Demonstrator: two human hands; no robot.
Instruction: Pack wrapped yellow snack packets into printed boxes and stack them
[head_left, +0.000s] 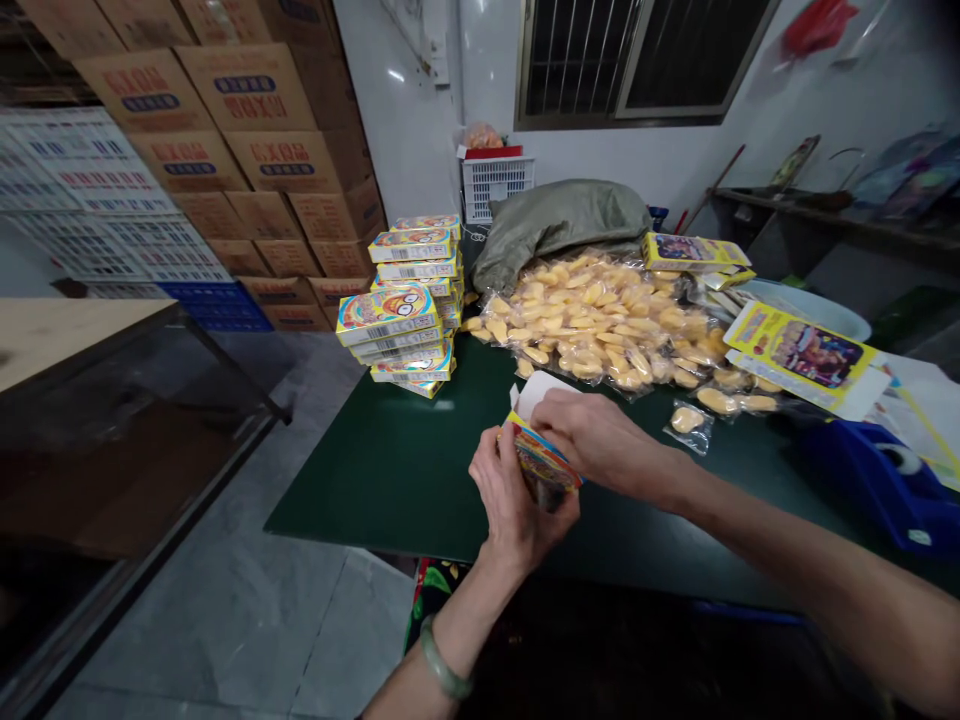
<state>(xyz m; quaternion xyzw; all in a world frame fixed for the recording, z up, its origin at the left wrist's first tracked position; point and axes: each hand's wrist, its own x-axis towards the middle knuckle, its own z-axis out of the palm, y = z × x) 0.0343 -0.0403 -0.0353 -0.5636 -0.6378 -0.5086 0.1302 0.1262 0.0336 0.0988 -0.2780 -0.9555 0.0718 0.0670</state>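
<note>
My left hand [514, 495] is closed around a small colourful box [544, 457], held upright above the green table [360, 470]. The box's white flap stands up at its open top. My right hand [581, 430] reaches into that opening, its fingertips hidden inside, so what they hold cannot be seen. Behind the hands lies a large pile of wrapped yellow pieces [600, 320]. One wrapped piece [686, 418] sits apart, right of my right hand. Filled-looking boxes [390, 310] are stacked at the table's left back.
A grey-green sack [570, 225] lies behind the pile. Flat printed cartons [802, 350] and a blue tape dispenser [877, 485] are at the right. Brown cartons [262, 160] are stacked at the left wall, near another table [75, 335].
</note>
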